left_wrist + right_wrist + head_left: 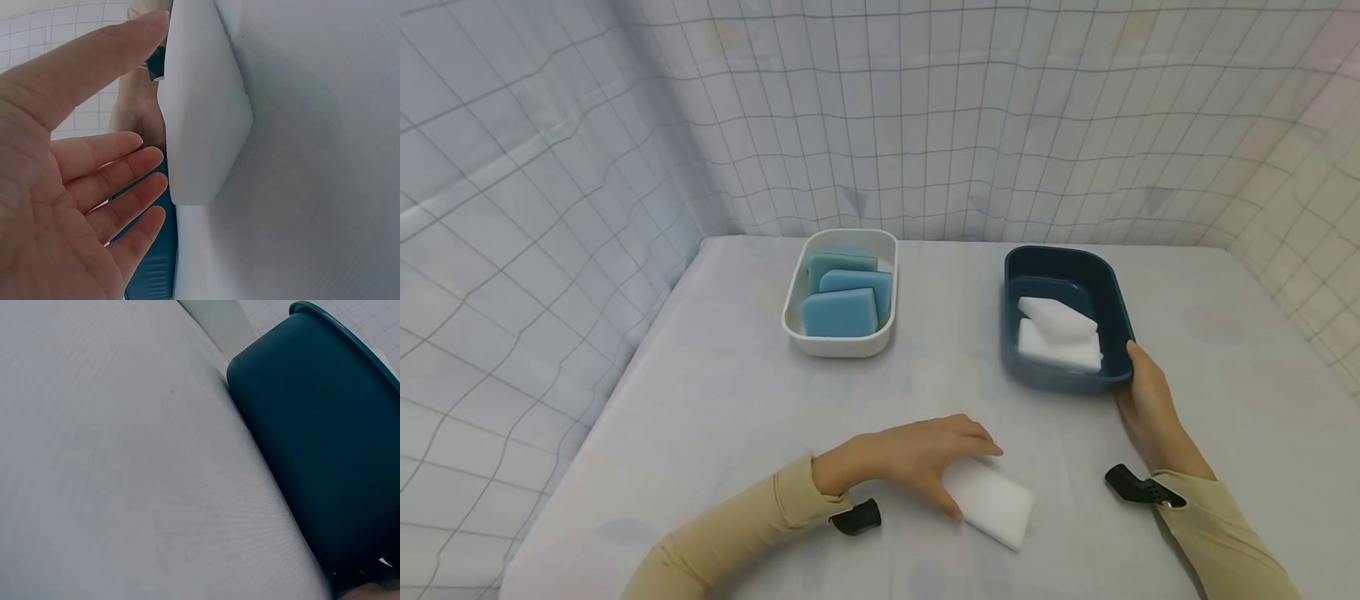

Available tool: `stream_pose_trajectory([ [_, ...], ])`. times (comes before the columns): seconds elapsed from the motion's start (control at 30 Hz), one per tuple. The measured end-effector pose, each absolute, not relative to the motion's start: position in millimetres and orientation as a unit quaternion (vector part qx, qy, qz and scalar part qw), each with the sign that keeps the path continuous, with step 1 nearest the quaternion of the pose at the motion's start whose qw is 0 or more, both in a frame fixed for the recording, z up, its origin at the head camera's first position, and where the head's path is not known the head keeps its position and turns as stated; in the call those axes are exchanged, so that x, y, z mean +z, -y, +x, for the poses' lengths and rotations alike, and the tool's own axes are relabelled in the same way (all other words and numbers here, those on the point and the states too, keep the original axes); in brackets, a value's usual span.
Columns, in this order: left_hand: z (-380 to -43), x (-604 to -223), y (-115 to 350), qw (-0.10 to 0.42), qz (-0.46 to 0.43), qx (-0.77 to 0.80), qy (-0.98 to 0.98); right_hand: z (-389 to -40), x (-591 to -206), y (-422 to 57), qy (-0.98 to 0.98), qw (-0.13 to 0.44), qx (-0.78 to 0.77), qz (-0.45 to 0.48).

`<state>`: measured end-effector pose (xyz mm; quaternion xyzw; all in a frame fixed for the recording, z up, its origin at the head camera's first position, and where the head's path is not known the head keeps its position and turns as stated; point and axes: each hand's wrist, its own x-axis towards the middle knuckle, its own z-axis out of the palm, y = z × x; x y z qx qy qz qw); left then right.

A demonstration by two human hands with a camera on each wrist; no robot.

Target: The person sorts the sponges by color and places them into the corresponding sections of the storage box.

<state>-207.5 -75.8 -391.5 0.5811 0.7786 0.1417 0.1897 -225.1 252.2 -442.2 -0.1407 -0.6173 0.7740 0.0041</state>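
Note:
My left hand [925,457] is over a white sponge block [992,504] lying on the table, fingers and thumb spread around its near end. In the left wrist view, the palm faces the white block [203,112] and a gap shows between the fingers and it. At the right, my right hand [1153,412] holds the near right corner of a dark blue bin [1052,379], a fingertip at its rim. Two white sponge blocks [1060,333] lie in that bin. The right wrist view shows mostly the bin's outer wall [319,437], with the hand barely in frame.
A white bin [842,346] with several blue sponges [842,312] stands at the back left of the white-covered table [737,375]. Grid-patterned curtains [925,125] hang behind and at both sides.

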Motion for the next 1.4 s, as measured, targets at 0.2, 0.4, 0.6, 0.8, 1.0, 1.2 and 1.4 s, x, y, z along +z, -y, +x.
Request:
stream_pose_trajectory([
  [0.2, -205, -393, 80, 0.195, 0.581, 0.123, -0.781, -225, -443, -253, 0.614, 0.008, 0.777, -0.139],
  [0.4, -202, -397, 81, 0.193, 0.582, 0.113, -0.782, -225, -442, -253, 0.610, 0.009, 0.781, -0.137],
  [0.6, -202, -399, 80, 0.188, 0.579, 0.114, -0.785, -226, -441, -252, 0.613, 0.011, 0.779, -0.128],
  [0.8, -205, -398, 79, 0.183, 0.580, 0.115, -0.786, -225, -441, -253, 0.612, 0.015, 0.781, -0.121],
  [1.0, -210, -389, 77, 0.162, 0.574, 0.125, -0.793, -225, -442, -252, 0.611, 0.016, 0.782, -0.122],
  [1.2, -223, -374, 69, 0.131, 0.560, 0.152, -0.804, -224, -443, -253, 0.616, 0.015, 0.778, -0.124],
  [1.4, -233, -367, 60, 0.094, 0.553, 0.165, -0.811, -226, -443, -252, 0.615, 0.014, 0.777, -0.135],
])
